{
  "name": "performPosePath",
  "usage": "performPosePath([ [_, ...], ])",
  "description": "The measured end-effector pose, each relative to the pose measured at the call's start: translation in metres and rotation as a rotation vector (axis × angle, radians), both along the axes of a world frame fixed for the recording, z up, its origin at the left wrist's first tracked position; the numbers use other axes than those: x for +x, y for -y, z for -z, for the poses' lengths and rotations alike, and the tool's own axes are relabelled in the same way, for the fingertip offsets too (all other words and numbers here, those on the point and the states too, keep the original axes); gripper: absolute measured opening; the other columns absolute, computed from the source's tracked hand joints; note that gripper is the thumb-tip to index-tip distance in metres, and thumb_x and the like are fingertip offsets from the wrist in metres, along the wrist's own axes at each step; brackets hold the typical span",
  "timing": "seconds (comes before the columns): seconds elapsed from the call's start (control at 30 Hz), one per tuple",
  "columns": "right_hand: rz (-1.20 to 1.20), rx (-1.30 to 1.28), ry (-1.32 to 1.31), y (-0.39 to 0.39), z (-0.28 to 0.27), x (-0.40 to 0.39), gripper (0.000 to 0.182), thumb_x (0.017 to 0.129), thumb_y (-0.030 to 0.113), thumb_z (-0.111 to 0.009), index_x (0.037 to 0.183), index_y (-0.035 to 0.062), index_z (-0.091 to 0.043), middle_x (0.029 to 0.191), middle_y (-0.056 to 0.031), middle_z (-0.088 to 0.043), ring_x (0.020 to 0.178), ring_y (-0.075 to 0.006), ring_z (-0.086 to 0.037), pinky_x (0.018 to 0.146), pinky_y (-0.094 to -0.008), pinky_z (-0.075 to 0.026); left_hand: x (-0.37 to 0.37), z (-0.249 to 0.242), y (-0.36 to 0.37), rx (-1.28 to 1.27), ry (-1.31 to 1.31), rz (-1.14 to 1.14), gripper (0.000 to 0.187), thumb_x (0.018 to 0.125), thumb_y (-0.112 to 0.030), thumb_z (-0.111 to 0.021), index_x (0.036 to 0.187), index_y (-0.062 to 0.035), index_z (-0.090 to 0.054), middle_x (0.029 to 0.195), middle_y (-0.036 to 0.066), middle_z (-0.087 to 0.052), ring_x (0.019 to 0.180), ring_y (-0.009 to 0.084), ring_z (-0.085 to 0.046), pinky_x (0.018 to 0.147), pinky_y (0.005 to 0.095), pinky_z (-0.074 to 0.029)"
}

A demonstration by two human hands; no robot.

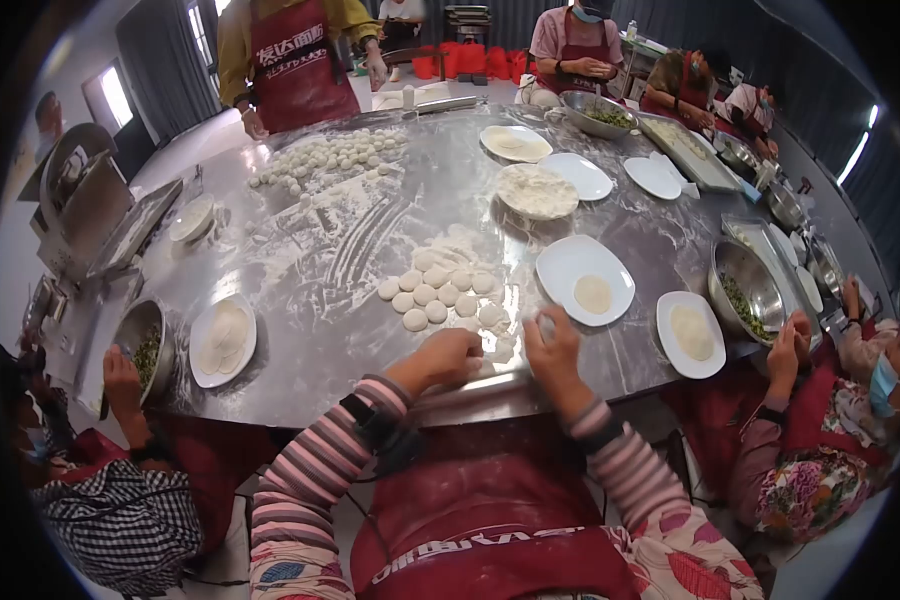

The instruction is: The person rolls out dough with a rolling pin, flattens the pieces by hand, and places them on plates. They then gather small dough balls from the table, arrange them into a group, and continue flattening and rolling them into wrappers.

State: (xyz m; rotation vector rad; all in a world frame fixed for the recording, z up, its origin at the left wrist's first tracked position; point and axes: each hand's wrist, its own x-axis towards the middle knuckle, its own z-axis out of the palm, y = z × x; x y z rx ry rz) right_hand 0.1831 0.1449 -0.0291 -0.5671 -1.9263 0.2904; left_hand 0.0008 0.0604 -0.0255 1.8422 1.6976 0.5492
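My left hand (452,357) is closed, fingertips down at the near edge of the steel table; what lies under its fingers is mostly hidden. To its right, my right hand (556,350) makes a fist, with a pale, blurred end of something showing at its top. Just beyond my left hand sits a group of flattened dough rounds (450,294) on scattered flour. Ahead of my right hand, a square white plate (560,262) carries a rolled dough wrapper (592,294).
White plates of wrappers stand at left (248,365) and right (711,355). Bowls of green filling (173,312) (775,285) sit near people on both sides. Farther back are a flour plate (538,212) and many dough pieces (330,155). Another person stands across the table.
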Motion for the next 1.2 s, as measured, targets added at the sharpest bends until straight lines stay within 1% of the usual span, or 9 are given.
performPosePath([
  [0.03, 0.099, 0.262, 0.201, 0.007, 0.008, 0.017, 0.013, 0.078, 0.005, -0.064, 0.085, 0.0033, -0.054, 0.073, -0.0133, -0.059, 0.058, -0.0271, -0.059, 0.05, -0.0353, -0.046, 0.0, 0.001, 0.002, 0.01, 0.011, -0.008, 0.017, 0.077, -0.014, -0.062, 0.084, 0.0004, -0.06, 0.076, 0.016, -0.063, 0.069, 0.0267, -0.061, 0.064, 0.0366, -0.046],
  [0.1, -0.059, -0.488, -0.132, 0.025, 0.017, 0.023, 0.013, 0.078, 0.003, -0.063, 0.088, 0.0027, -0.054, 0.073, -0.0152, -0.058, 0.058, -0.0302, -0.058, 0.051, -0.0355, -0.046, 0.002, 0.005, 0.009, -0.029, 0.11, -0.142, 0.016, 0.075, -0.012, -0.062, 0.084, 0.0008, -0.06, 0.076, 0.017, -0.063, 0.071, 0.027, -0.061, 0.064, 0.0369, -0.046],
  [0.17, -0.049, -0.244, -0.179, 0.01, 0.008, 0.003, 0.014, 0.078, 0.003, -0.062, 0.089, 0.0019, -0.053, 0.07, -0.0169, -0.057, 0.058, -0.033, -0.058, 0.052, -0.0362, -0.046, 0.0, 0.012, 0.009, -0.066, 0.118, -0.099, 0.015, 0.076, -0.012, -0.06, 0.084, 0.0007, -0.06, 0.075, 0.017, -0.062, 0.071, 0.0283, -0.061, 0.065, 0.0374, -0.046],
  [0.3, -0.073, -0.306, -0.093, -0.026, 0.001, -0.04, 0.016, 0.079, 0.005, -0.062, 0.091, 0.0028, -0.051, 0.068, -0.0233, -0.056, 0.063, -0.0415, -0.058, 0.053, -0.0422, -0.045, 0.005, 0.003, -0.007, 0.022, -0.139, -0.177, 0.018, 0.078, -0.017, -0.06, 0.084, 0.0006, -0.06, 0.076, 0.017, -0.063, 0.071, 0.0282, -0.061, 0.066, 0.038, -0.046],
  [0.43, 0.008, -0.054, -0.012, 0.003, 0.01, 0.006, 0.017, 0.078, 0.004, -0.064, 0.089, 0.0019, -0.051, 0.067, -0.0185, -0.056, 0.06, -0.0378, -0.059, 0.052, -0.041, -0.046, 0.008, 0.003, -0.007, -0.038, 0.027, -0.049, 0.019, 0.08, -0.018, -0.061, 0.084, 0.0006, -0.06, 0.076, 0.017, -0.063, 0.07, 0.0283, -0.061, 0.066, 0.038, -0.046],
  [0.5, -0.01, -0.36, -0.098, 0.028, 0.015, 0.025, 0.019, 0.077, 0.004, -0.064, 0.091, 0.0011, -0.052, 0.069, -0.0165, -0.057, 0.06, -0.0357, -0.059, 0.052, -0.0402, -0.046, 0.009, 0.007, -0.001, -0.028, 0.089, -0.155, 0.021, 0.078, -0.022, -0.062, 0.079, -0.0016, -0.061, 0.077, 0.019, -0.063, 0.073, 0.0326, -0.061, 0.066, 0.0415, -0.046],
  [0.6, -0.014, -0.141, -0.076, 0.013, 0.001, 0.006, 0.018, 0.078, 0.004, -0.063, 0.092, 0.0011, -0.052, 0.069, -0.0181, -0.056, 0.06, -0.0366, -0.058, 0.053, -0.0404, -0.046, 0.007, 0.007, 0.005, -0.043, 0.085, -0.126, 0.019, 0.08, -0.021, -0.059, 0.081, -0.0015, -0.061, 0.078, 0.02, -0.063, 0.075, 0.0349, -0.061, 0.066, 0.0426, -0.046],
  [1.0, 0.027, -0.345, -0.105, 0.03, 0.005, 0.02, 0.021, 0.076, 0.001, -0.065, 0.09, 0.001, -0.051, 0.064, -0.0139, -0.056, 0.057, -0.0325, -0.06, 0.053, -0.0384, -0.048, 0.006, 0.008, 0.006, -0.053, 0.051, -0.106, 0.018, 0.079, -0.016, -0.058, 0.084, 0.0011, -0.06, 0.081, 0.02, -0.063, 0.076, 0.0324, -0.061, 0.067, 0.0392, -0.046],
  [1.2, -0.034, -0.249, -0.112, -0.019, 0.001, -0.032, 0.015, 0.08, 0.007, -0.063, 0.09, 0.003, -0.052, 0.067, -0.0204, -0.055, 0.061, -0.0391, -0.058, 0.053, -0.0396, -0.045, 0.014, 0.004, -0.008, -0.01, 0.034, -0.198, 0.022, 0.082, -0.02, -0.057, 0.087, 0.0014, -0.061, 0.082, 0.022, -0.064, 0.077, 0.0327, -0.061, 0.068, 0.0392, -0.046],
])
